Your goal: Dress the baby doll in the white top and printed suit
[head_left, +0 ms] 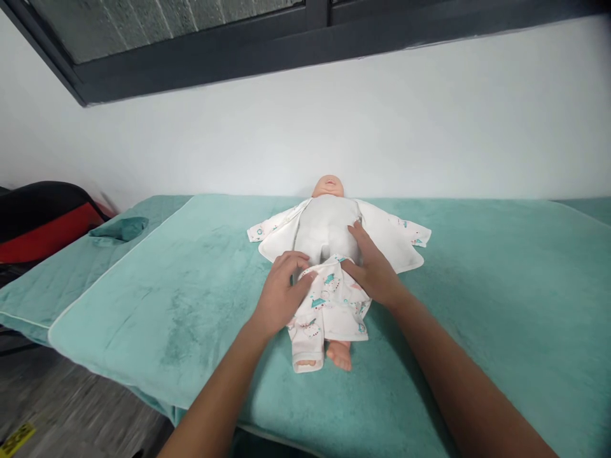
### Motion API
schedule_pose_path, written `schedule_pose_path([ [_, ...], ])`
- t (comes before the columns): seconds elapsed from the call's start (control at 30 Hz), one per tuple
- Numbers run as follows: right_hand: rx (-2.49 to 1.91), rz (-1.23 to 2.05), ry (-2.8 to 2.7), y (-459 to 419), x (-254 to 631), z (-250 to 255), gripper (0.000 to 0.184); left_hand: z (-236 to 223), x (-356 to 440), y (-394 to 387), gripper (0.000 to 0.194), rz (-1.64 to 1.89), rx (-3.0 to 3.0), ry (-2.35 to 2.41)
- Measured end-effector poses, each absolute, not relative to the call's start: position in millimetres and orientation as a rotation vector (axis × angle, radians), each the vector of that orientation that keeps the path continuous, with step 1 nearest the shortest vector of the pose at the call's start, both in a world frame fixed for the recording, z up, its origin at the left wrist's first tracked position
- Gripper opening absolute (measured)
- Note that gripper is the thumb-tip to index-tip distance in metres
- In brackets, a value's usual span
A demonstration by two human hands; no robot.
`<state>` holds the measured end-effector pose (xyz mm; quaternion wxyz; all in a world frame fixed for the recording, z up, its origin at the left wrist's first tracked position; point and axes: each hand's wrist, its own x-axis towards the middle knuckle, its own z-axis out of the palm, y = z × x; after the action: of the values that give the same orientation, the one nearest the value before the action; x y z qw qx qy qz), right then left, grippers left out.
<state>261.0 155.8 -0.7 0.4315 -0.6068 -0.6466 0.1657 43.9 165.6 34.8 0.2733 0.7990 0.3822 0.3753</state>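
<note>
A baby doll [327, 222] lies on its back with its head toward the wall. Its soft white torso is bare between the spread halves of an open white printed jacket [389, 238]. White printed baby trousers [329, 296] cover the hips and legs, with one leg of them bunched up and a bare foot [340, 355] showing below. At the waistband's left side, my left hand [284, 289] is closed on the cloth, fingers curled over and thumb on the front. My right hand [375, 270] rests at the right hip, thumb on the waistband and index finger stretched along the torso, apart.
A teal padded cover [477, 305] spreads over the bed or table beneath the doll. At the left are a small teal cloth item [119, 229] and a black and red chair [48, 219]. Behind stands a white wall [214, 140] under a dark window frame [238, 54].
</note>
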Motion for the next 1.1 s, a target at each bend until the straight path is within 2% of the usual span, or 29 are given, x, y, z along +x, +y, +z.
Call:
schedule_pose_path([
  [0.27, -1.512, 0.322, -1.602, 158.0, 263.6, -1.1, 0.065, 42.3, 51.1, 177.7, 0.017, 0.927, 2.424, 1.271],
  [0.73, -1.554, 0.092, -1.637, 180.6, 277.4, 10.4, 0.021, 40.4, 76.7, 255.1, 0.021, 0.745, 2.345, 1.558],
  [0.83, -1.648, 0.111, -1.656, 199.3, 286.3, 23.5, 0.021, 45.2, 86.2, 277.8, 0.022, 0.785, 2.33, 1.503],
  [0.93, -1.707, 0.328, -1.455, 219.8, 294.1, 24.2, 0.021, 46.3, 92.8, 290.9, 0.02, 0.863, 2.203, 1.331],
  [1.1, -1.651, 0.475, -1.203, 230.9, 296.0, 2.4, 0.028, 38.4, 79.1, 294.1, 0.034, 0.859, 1.775, 1.051],
])
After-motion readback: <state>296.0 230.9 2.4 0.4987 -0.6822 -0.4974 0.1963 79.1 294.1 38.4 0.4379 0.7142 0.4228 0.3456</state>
